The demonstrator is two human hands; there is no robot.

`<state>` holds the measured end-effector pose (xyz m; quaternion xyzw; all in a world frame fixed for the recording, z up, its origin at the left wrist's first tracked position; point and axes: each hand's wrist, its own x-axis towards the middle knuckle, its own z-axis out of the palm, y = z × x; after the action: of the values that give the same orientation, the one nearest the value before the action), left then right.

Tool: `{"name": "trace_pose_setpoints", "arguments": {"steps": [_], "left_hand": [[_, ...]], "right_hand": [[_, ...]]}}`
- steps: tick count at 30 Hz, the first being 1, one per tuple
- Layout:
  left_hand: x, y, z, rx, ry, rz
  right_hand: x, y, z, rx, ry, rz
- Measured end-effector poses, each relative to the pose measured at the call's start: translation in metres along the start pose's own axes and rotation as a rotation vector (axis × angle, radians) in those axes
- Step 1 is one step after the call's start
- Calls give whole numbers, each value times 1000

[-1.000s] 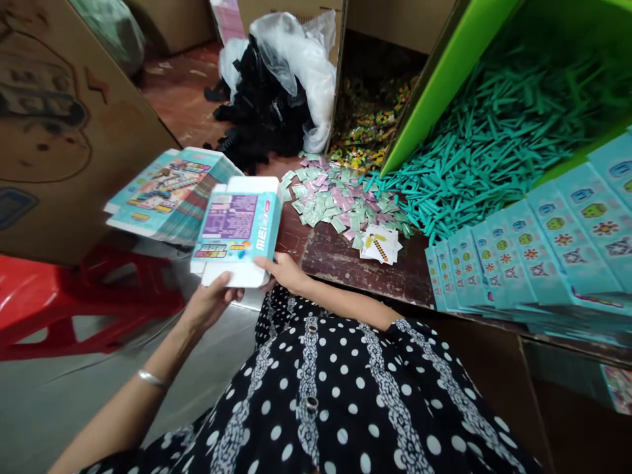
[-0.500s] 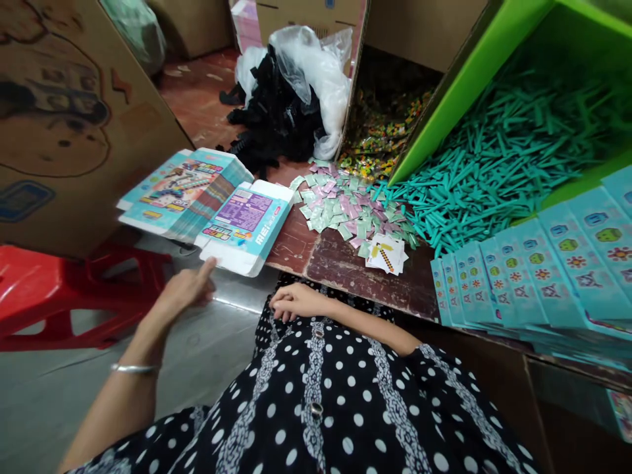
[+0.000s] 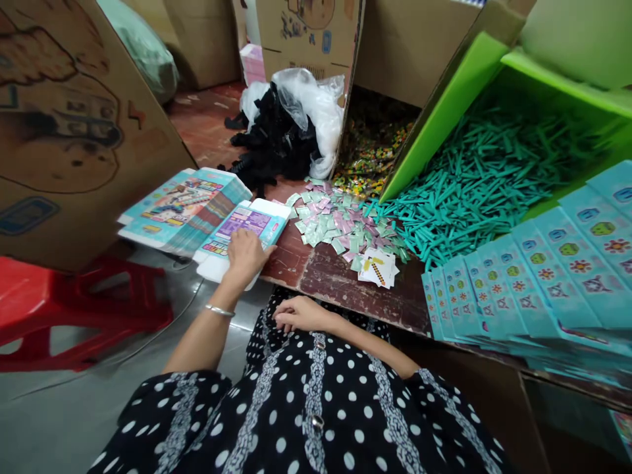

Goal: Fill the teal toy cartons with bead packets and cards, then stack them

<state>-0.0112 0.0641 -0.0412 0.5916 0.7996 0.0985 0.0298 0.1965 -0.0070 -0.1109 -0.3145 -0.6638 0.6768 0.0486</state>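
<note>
My left hand (image 3: 245, 253) lies palm down on a folded teal and white carton (image 3: 254, 219) that rests on the left corner of the dark wooden table (image 3: 340, 280). Its fingers are spread over the carton's near end. A stack of flat printed cartons (image 3: 182, 207) sits just left of it. My right hand (image 3: 301, 315) rests on my polka-dot lap below the table edge, fingers loosely curled, with nothing in it.
On the table lie a heap of small green and pink sachets (image 3: 340, 220), a few printed cards (image 3: 379, 266), teal plastic sticks (image 3: 474, 178) spilling from a tipped green bin (image 3: 444, 108), and fanned teal cartons (image 3: 533, 276). Black parts in a plastic bag (image 3: 281, 141) lie behind. A red stool (image 3: 74, 309) stands left.
Both hands held the carton up a second ago. It was then laid on the table corner, my right hand dropped to my lap, and my left hand came down onto the carton.
</note>
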Motion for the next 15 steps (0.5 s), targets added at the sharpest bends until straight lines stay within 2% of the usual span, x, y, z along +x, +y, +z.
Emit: {"name": "trace_pose_setpoints", "arguments": {"steps": [3, 6, 15], "left_hand": [[7, -17, -2, -42, -56, 12], [9, -22, -8, -22, -59, 14], [-6, 5, -9, 29, -63, 23]], "right_hand": [[1, 5, -1, 21, 11, 13], [4, 5, 1, 20, -27, 0], [-4, 0, -1, 17, -16, 19]]}}
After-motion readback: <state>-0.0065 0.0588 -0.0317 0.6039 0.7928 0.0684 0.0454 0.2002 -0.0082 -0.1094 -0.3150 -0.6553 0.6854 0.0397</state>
